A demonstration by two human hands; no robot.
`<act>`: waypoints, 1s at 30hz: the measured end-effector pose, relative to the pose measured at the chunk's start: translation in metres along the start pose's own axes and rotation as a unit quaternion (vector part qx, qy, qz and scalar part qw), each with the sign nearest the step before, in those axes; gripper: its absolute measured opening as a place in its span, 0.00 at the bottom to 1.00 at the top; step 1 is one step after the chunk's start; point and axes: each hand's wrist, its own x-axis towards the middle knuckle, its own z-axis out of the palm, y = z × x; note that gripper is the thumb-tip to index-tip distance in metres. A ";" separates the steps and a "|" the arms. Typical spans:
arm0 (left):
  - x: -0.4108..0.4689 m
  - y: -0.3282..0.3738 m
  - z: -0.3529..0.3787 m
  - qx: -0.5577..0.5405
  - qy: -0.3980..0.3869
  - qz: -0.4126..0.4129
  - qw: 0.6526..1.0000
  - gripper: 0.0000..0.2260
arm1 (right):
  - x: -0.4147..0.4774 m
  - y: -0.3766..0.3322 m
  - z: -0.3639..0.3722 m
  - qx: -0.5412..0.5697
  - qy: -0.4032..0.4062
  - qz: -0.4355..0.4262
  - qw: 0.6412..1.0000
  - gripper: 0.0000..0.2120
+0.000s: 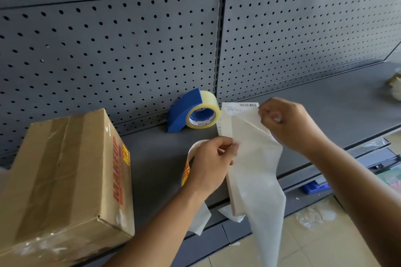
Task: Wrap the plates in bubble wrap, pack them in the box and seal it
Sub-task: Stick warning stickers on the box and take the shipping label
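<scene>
hands (213, 158) (288, 123) pinch limp translucent sheet (257, 171)

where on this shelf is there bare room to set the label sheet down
Widest bare patch: the shelf right of the tape dispenser, between pegboard and front edge, up to the pale bundle at far right. A narrower strip between the box and the dispenser. Crowded at front centre, where the left hand and right hand hold the label sheet.

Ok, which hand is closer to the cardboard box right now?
Left. The left hand is to the right of the cardboard box, pinching the label sheet; the right hand is farther right, pinching its top corner.
</scene>
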 end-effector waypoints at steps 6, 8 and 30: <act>-0.001 -0.001 -0.001 0.020 0.005 -0.008 1.000 0.03 | 0.028 0.006 -0.027 -0.010 0.046 0.067 0.997 0.04; -0.001 0.000 -0.001 0.042 -0.001 -0.002 0.999 0.05 | 0.038 0.009 -0.037 -0.021 0.061 0.084 0.994 0.06; 0.005 -0.002 -0.003 0.101 0.013 -0.058 0.993 0.10 | 0.096 0.014 -0.092 -0.062 0.279 0.082 0.955 0.12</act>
